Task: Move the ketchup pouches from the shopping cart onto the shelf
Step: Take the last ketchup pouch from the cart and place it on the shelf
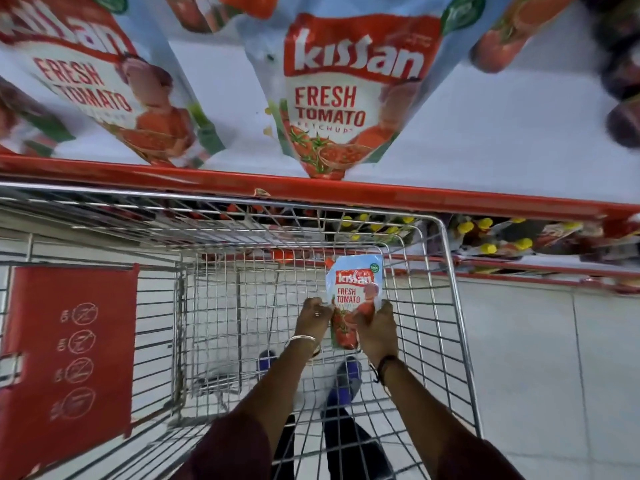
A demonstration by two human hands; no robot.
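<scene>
A ketchup pouch [353, 292], pale blue with a red label, is low inside the wire shopping cart [446, 258]. Both hands grip its lower part: my left hand [311, 318] on its left edge, my right hand [375, 332] on its right edge. Above, the white shelf [485, 133] with a red front lip holds other ketchup pouches: one upright in the middle [349, 98] and one tilted at the left [97, 84]. More pouches at the top edge are cut off by the frame.
A red child-seat flap [69, 348] with printed symbols hangs at the cart's left. Below the shelf lip, a lower shelf holds yellow-capped bottles [485, 237]. Dark bottles [620, 81] stand at the shelf's right. White floor tiles lie to the right of the cart.
</scene>
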